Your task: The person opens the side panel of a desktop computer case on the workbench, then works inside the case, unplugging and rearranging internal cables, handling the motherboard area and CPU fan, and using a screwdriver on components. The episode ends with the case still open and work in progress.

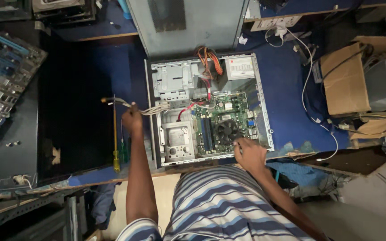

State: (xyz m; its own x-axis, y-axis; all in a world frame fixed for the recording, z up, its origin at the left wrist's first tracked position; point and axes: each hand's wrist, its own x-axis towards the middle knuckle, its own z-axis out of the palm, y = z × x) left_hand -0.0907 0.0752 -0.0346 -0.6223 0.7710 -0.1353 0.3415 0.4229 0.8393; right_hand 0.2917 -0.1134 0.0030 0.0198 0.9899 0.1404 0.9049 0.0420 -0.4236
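Observation:
An open desktop computer case (264,111) lies on its side on a blue table, showing a green motherboard (222,109), a black cooler fan (227,130), a hard drive (178,139) and a power supply (240,67). My left hand (132,118) is to the left of the case, closed on a bundle of pale cables (155,108) that runs into the case. My right hand (249,154) rests on the case's near right corner, beside the fan, fingers bent, holding nothing I can see.
A yellow-handled screwdriver (115,138) and a green-handled one (122,149) lie left of my left hand. The case's side panel (193,22) stands behind. Loose motherboards (1,67) lie far left. Cardboard boxes (349,80), white cables (309,80) and a power strip sit right.

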